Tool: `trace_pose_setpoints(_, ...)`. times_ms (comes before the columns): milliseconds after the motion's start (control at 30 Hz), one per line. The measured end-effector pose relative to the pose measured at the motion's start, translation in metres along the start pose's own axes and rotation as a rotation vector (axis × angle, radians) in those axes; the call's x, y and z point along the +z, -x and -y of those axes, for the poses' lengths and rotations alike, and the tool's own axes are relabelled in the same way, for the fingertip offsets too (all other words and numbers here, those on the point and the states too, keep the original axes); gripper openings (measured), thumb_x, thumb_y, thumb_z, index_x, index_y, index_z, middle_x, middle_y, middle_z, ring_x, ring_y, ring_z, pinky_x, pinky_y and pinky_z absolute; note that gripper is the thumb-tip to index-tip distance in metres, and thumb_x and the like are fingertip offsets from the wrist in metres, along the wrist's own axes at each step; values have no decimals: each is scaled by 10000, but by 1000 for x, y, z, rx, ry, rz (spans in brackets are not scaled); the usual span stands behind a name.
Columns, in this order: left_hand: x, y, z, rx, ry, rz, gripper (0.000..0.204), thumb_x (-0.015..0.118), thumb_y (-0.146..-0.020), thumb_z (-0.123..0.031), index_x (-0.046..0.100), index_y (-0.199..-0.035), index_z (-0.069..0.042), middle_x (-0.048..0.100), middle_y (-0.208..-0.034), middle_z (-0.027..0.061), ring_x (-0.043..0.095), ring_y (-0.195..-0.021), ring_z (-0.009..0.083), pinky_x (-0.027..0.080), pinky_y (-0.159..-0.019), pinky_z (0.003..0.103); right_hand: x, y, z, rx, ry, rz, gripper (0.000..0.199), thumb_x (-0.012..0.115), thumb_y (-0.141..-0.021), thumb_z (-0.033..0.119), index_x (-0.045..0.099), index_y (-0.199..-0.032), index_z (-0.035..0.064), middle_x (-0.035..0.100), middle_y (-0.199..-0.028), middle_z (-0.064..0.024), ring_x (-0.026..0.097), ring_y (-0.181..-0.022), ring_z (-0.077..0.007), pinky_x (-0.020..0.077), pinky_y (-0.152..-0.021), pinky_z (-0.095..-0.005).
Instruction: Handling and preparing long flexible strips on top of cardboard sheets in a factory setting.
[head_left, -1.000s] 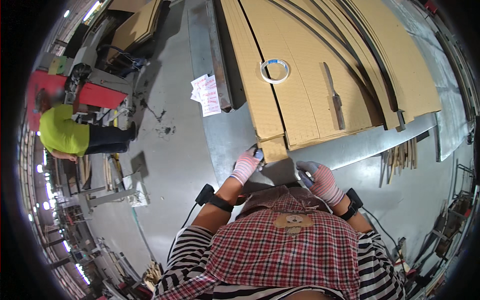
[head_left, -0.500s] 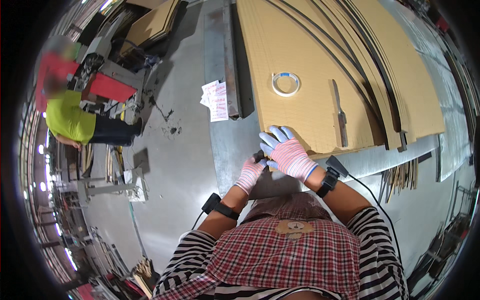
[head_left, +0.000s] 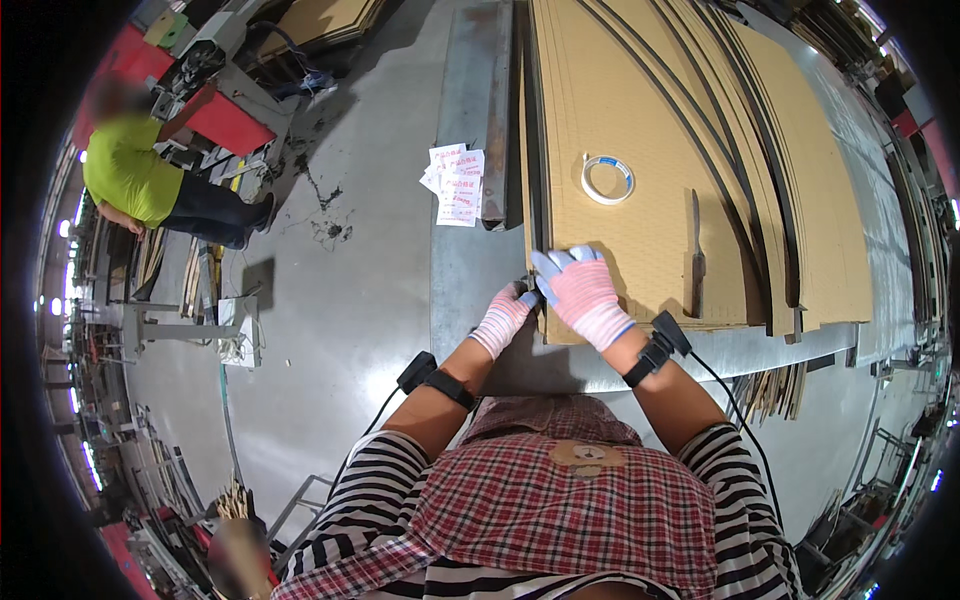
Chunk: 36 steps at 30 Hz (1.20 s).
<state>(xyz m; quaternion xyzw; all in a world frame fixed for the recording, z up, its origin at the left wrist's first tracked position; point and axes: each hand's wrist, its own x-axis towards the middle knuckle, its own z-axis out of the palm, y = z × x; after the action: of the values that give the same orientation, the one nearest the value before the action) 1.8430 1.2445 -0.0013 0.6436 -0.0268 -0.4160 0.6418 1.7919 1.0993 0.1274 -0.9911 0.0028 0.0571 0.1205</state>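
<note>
A long dark strip (head_left: 538,160) runs along the left edge of a large tan cardboard sheet (head_left: 650,250) on the metal table. Both my hands wear striped gloves with grey-blue fingers. My left hand (head_left: 505,318) is closed around the strip's near end, at the cardboard's corner. My right hand (head_left: 582,290) has its fingers bent over the strip just beyond, its palm above the cardboard. The fingertips are partly hidden. To the right of my right hand lies a slim knife-like tool (head_left: 697,270). Farther off rests a white ring-shaped roll (head_left: 590,186).
Several dark curved strips (head_left: 745,170) lie on the cardboard's right side. A steel beam (head_left: 497,120) and printed paper slips (head_left: 458,190) sit on the table's left. A person in a yellow-green shirt (head_left: 135,170) stands beside a machine at the far left.
A dark strip now shows along the cardboard's left edge, where none was visible before. My view has shifted, and my right hand has turned slightly over the strip. My left hand stays at the corner.
</note>
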Motion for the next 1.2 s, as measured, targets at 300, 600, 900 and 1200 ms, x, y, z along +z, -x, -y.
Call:
trace_pose_setpoints(300,-11,29,-2,191,12,100,354,559,-863,-83,529,-1213,-45,599,-1087,30,518,-971,145,435,-880,293,15,-38,-5,123,133,-196,463,524,-861,269,529,-1290,97,358,-1447,-159,319,-1333,-340,179,-1134,-465)
trace_pose_setpoints(600,-13,142,8,122,261,503,264,540,-902,-155,494,-1153,-86,556,-1083,48,516,-960,128,450,-800,283,24,-41,-3,128,105,-222,435,480,-872,235,534,-1281,97,335,-1473,-157,275,-1370,-340,162,-1140,-474)
trace_pose_setpoints(900,-40,150,-33,476,-553,468,440,612,-864,-159,450,-1261,-60,577,-1095,121,555,-981,218,442,-894,335,-63,-8,87,210,-1758,-118,452,556,-942,168,387,-1343,46,596,-874,-99,599,-691,-165,492,-623,-295)
trace_pose_setpoints(1200,-34,59,-30,94,274,320,610,594,-926,-266,326,-1442,-82,420,-1418,92,392,-1297,197,351,-1049,361,-145,155,59,449,-1216,-938,433,527,-917,112,395,-1326,63,549,-724,-48,490,-527,-87,417,-478,-221)
